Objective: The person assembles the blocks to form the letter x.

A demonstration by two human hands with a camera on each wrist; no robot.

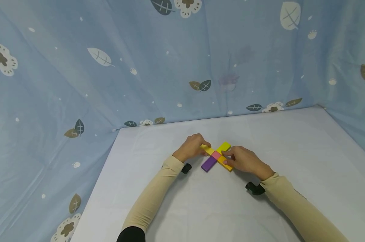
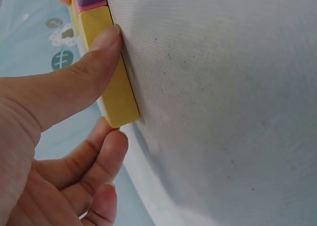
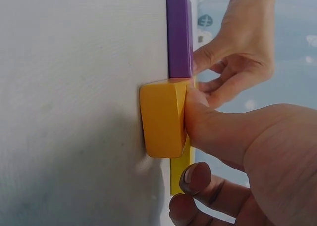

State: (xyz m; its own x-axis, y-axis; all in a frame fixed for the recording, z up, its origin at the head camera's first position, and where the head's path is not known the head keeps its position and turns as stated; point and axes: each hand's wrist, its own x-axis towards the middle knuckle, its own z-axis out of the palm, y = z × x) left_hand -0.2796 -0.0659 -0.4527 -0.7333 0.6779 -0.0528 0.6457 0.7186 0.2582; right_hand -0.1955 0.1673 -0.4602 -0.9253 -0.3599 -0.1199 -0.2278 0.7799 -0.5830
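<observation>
Several flat coloured blocks form a cross on the white table. A pink square block (image 1: pixel 216 155) lies in the middle, with a light yellow block (image 1: pixel 208 149), a lime-yellow block (image 1: pixel 224 147), an orange block (image 1: pixel 225 163) and a purple block (image 1: pixel 209 164) around it. My left hand (image 1: pixel 193 147) pinches the light yellow block (image 2: pixel 120 94), the thumb along its side and fingers by its outer end. With thumb and forefinger my right hand (image 1: pixel 244 160) holds the orange block (image 3: pixel 161 119); the forefinger's contact is hidden in the right wrist view.
White cloth covers the table (image 1: pixel 182 208). Behind and to the sides hangs a blue curtain (image 1: pixel 158 74) with leaf and flower prints. A black wrist device shows below each hand, one by the left wrist (image 1: pixel 186 168) and one by the right wrist (image 1: pixel 255 188).
</observation>
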